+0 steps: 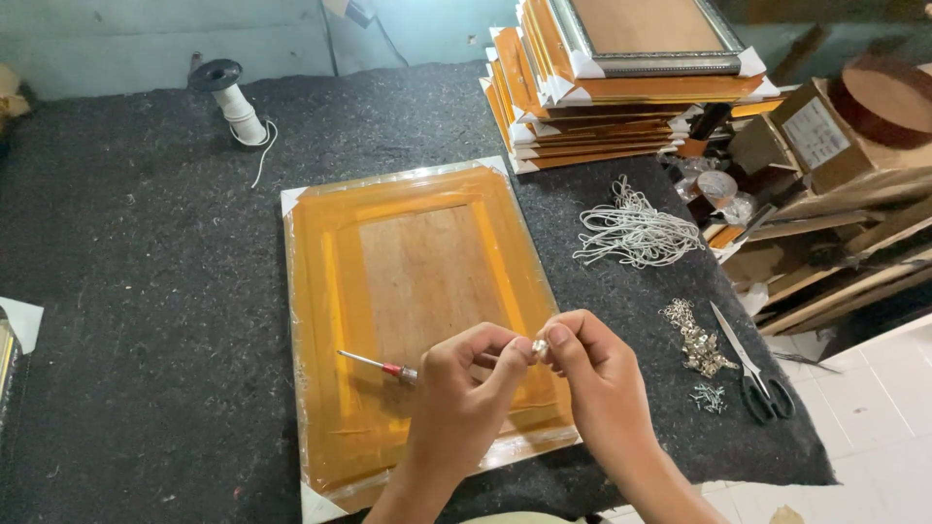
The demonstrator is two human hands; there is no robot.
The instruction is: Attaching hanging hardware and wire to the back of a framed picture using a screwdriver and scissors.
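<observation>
Two hands meet over the near edge of a large rectangular picture frame wrapped in orange-tinted clear film (pixel 417 311), which lies face-down on the dark grey felt-covered table (pixel 146 291). The left hand (pixel 464 388) and right hand (pixel 592 369) pinch one small silvery metal fitting (pixel 539 346) between them, fingertips of both pressed to it; the piece is mostly hidden, so its exact shape cannot be told. Both hands are narrowed to a pinch, neither spread.

The left hand also grips a thin screwdriver with a red collar and steel shaft (pixel 374 365). Its long axis runs nearly level, tip pointing left, away from the fitting and over the frame's left rail. The fitting sits directly above the frame's lower rail, just right of the bare wooden back panel (pixel 427 272). The frame's long axis runs away from the person, slightly tilted.

To the right, well apart: a pile of small silvery metal hangers (pixel 694 340), a few loose screws (pixel 709 396), black-handled scissors (pixel 752 369), a tangle of white cord (pixel 631 233). The right hand is nearer these. Beyond, a stack of wrapped frames with white corner guards (pixel 602 97); far left, a white spool (pixel 238 102).
</observation>
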